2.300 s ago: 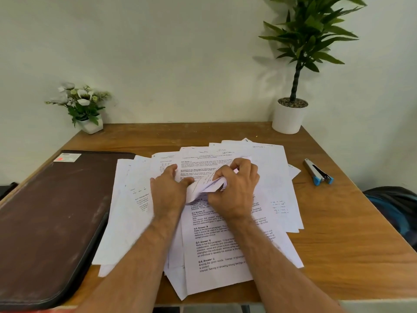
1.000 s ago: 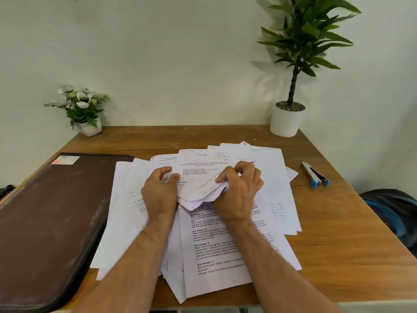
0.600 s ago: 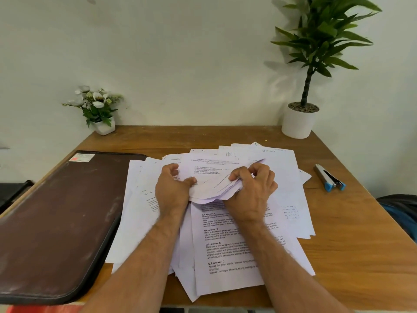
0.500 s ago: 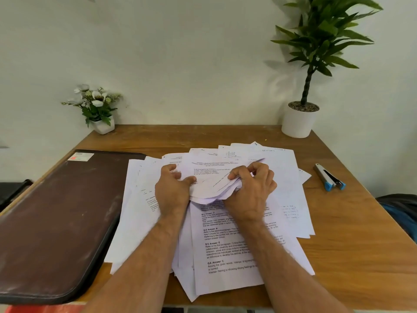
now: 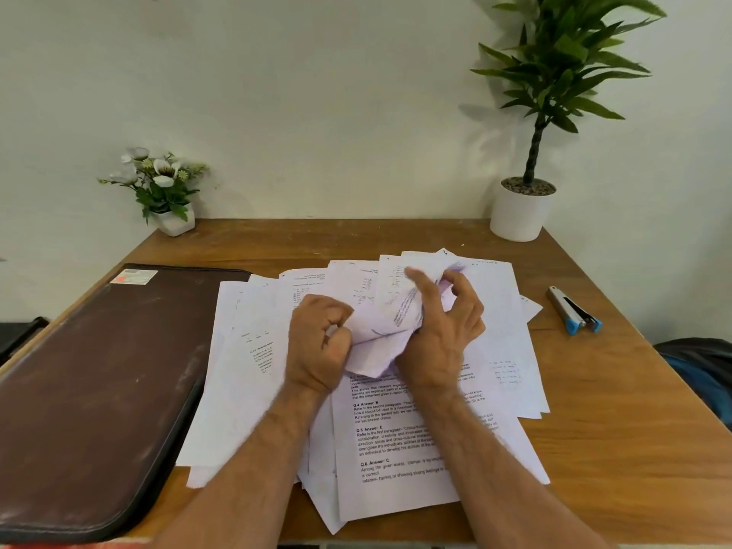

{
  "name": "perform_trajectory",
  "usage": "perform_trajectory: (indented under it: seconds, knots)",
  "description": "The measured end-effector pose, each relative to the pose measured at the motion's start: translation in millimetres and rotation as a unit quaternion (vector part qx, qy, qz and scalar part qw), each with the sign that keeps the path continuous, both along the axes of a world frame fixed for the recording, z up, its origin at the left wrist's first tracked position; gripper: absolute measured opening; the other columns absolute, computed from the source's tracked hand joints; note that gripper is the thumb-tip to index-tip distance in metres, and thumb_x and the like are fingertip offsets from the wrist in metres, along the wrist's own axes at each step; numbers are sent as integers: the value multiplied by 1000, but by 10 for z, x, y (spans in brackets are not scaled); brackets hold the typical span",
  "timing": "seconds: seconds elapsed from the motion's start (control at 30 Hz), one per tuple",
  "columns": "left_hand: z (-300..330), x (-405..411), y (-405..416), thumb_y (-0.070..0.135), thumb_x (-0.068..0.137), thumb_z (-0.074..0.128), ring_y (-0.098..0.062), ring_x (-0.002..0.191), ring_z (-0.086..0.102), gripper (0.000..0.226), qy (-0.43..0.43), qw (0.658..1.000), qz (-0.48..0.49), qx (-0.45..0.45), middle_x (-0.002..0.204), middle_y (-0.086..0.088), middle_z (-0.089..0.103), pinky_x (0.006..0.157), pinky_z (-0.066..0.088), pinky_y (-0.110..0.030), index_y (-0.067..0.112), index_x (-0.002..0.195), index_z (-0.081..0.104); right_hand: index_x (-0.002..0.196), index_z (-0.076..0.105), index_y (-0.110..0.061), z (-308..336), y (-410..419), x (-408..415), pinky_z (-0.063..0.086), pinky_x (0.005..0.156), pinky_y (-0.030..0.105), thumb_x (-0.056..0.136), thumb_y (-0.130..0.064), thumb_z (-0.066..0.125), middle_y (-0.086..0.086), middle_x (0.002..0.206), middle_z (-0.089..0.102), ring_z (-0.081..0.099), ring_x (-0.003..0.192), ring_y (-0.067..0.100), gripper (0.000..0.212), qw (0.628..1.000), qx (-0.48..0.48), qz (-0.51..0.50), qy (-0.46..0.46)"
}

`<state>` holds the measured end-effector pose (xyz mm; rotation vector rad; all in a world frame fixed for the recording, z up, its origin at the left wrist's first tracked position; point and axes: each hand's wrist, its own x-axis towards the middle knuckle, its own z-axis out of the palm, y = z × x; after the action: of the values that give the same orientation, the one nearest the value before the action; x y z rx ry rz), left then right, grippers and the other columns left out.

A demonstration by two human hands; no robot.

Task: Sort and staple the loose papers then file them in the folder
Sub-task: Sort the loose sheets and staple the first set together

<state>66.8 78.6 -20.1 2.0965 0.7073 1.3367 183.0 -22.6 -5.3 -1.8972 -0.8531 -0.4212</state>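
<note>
The left hand [image 5: 321,346] is closing into a fist on the crumpled sheet [image 5: 386,330], while the right hand [image 5: 439,326] is reaching farther toward twelve o'clock, bunching more of it than before.

Two bare forearms reach in from the lower edge of the view, with no sleeves, watch, bracelet or gloves on them. Fine dark hair covers both forearms up to the wrists. The left hand [image 5: 321,346] and the right hand [image 5: 443,330] carry no rings that can be seen, and the knuckles and tendons stand out on their backs.
</note>
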Motion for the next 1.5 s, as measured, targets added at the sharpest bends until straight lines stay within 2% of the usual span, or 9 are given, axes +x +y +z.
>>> perform_trajectory:
  seconds: [0.2,0.33,0.57,0.67,0.77,0.93,1.07,1.27,1.5]
  knots:
    - [16,26,-32,49,102,37,-12,71,70,65,-98,964,63,-238,65,2,73,71,55,-30,16,61,75,87,72,-30,-21,-65,127,30,93,41,67,-11,87,4,128,55,38,122,28,31,997,-63,13,-41]
    - [167,21,40,47,104,50,-7,82,68,43,9,964,116,-238,86,10,77,76,54,-31,21,84,79,85,72,-28,36,-142,274,37,83,41,63,-11,89,1,115,61,50,108,29,33,992,-80,38,-91]
    - [206,-74,235,53,94,62,-17,88,72,41,38,911,77,-403,83,8,78,91,57,-40,23,74,82,94,65,-32,-77,-263,307,38,81,35,66,-12,90,-9,112,67,54,99,19,42,994,-71,55,-67]
    - [401,-2,333,43,93,71,-14,92,71,24,173,923,57,-339,92,7,78,96,54,-37,22,88,81,92,63,-33,-47,-254,289,52,75,37,70,-7,87,-10,106,68,59,90,13,41,996,-22,91,4]
    - [665,252,330,29,89,79,-11,93,66,13,242,933,32,-265,102,5,75,87,48,-29,21,98,78,89,64,-30,9,-278,302,50,69,21,73,-7,85,-11,99,66,58,84,9,35,995,14,92,28]
    - [808,736,302,43,71,90,-20,85,69,40,447,872,55,-193,97,-3,76,84,56,-35,14,94,77,87,60,-32,-43,-424,381,41,66,9,64,-11,91,-15,94,60,56,86,2,43,994,26,82,59]
    - [801,1040,259,58,72,84,-24,78,69,58,426,877,15,-223,94,-6,76,73,53,-32,6,94,71,85,60,-32,-16,-392,365,41,66,10,60,-11,91,-12,92,59,54,80,4,45,994,13,104,42]
    - [502,1191,98,70,74,75,-33,124,53,83,464,868,90,-149,141,-14,49,92,46,-40,15,133,56,87,56,-38,-10,-363,377,40,72,6,72,-15,85,-19,98,54,55,89,-2,40,989,-37,117,80]
    - [405,1160,134,53,71,79,-26,95,66,53,406,878,63,-245,111,-2,72,82,58,-39,21,111,65,91,58,-37,-41,-366,395,48,81,14,78,-19,82,-15,104,58,56,94,6,33,986,-50,122,104]
